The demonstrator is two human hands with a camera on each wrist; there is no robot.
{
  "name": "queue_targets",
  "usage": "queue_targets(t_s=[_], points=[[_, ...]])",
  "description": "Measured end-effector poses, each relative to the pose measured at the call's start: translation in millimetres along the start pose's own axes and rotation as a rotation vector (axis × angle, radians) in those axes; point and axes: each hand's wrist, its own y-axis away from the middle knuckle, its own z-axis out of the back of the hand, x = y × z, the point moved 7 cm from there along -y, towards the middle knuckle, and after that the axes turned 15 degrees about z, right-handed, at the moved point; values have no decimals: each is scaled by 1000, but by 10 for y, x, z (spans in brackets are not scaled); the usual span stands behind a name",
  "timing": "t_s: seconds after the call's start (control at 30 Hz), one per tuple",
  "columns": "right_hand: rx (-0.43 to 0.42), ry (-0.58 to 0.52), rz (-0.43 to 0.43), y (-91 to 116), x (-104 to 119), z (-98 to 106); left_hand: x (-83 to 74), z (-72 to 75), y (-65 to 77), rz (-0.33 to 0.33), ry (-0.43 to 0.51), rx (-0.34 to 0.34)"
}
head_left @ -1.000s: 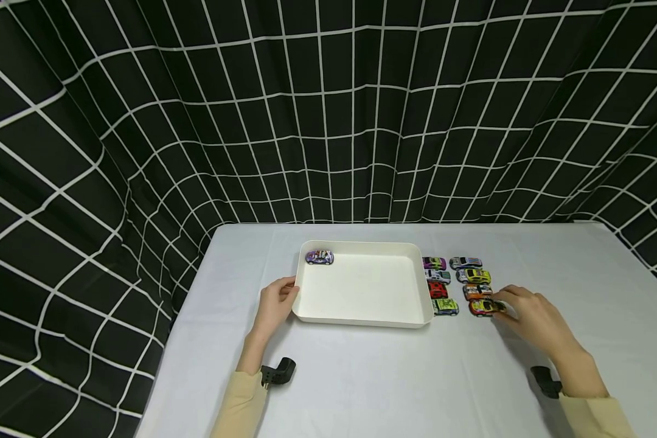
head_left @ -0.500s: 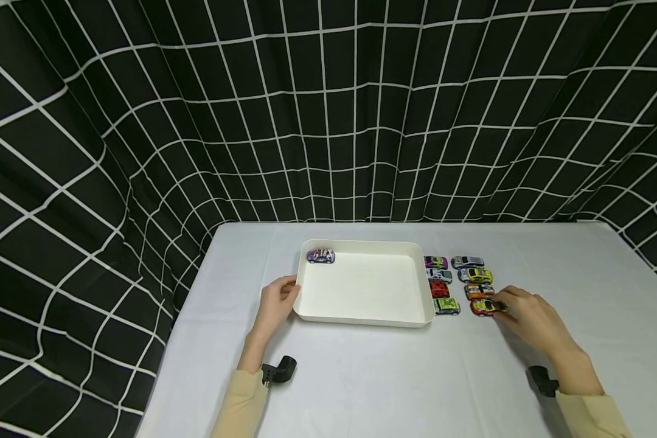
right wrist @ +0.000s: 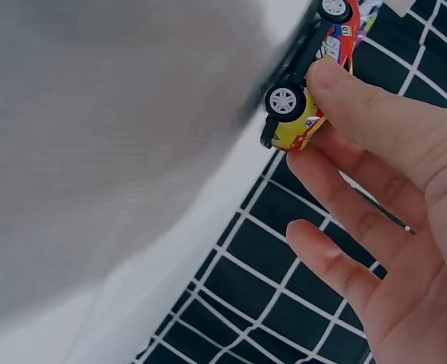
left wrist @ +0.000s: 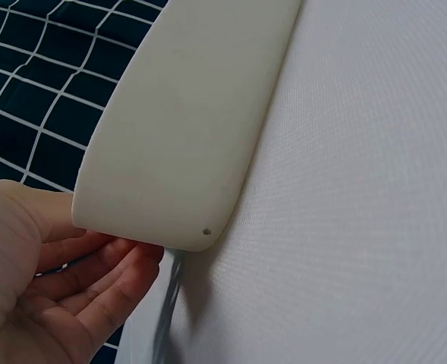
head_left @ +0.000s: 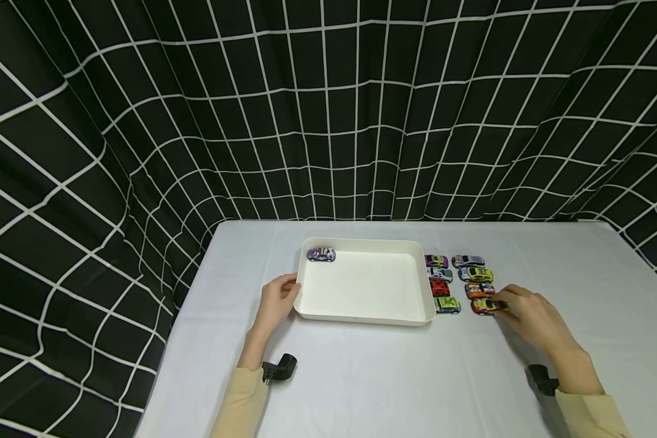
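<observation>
My left hand (head_left: 277,300) grips the left side of a shallow white tray (head_left: 364,320). In the left wrist view the fingers (left wrist: 113,284) curl against the tray's end wall (left wrist: 181,129). A purple toy car (head_left: 321,254) sits in the tray's far left corner. My right hand (head_left: 536,319) pinches the rear of a red and yellow toy car (head_left: 480,306), the nearest in its column. The right wrist view shows the thumb (right wrist: 337,83) on that toy car's (right wrist: 310,125) side, with the lower fingers spread off it.
Behind the held car lie an orange toy car (head_left: 479,289), a yellow one (head_left: 476,275) and a silver one (head_left: 468,261). Beside the tray's right wall stands another column: purple (head_left: 437,261), pale (head_left: 441,275), red (head_left: 440,288) and green (head_left: 447,305) toy cars. A black gridded curtain (head_left: 356,121) surrounds the white table (head_left: 361,377).
Both hands hold nearly the same places, the left at the tray and the right at the red and yellow toy car. The whole head view has shifted slightly.
</observation>
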Motion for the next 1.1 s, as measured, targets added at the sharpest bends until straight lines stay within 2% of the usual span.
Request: queue_targets(t_s=[0.37,0.67,0.9,1.1], points=[[-68,52,57,-172,138,225,22,-4,-12,9,4,10],[-103,76,112,-517,283,430,24,1,-10,10,8,11],[-61,79,110,-821,384,431,18,4,-5,12,2,13],[-67,33,147,-1071,450,339,10,9,-4,8,5,17]])
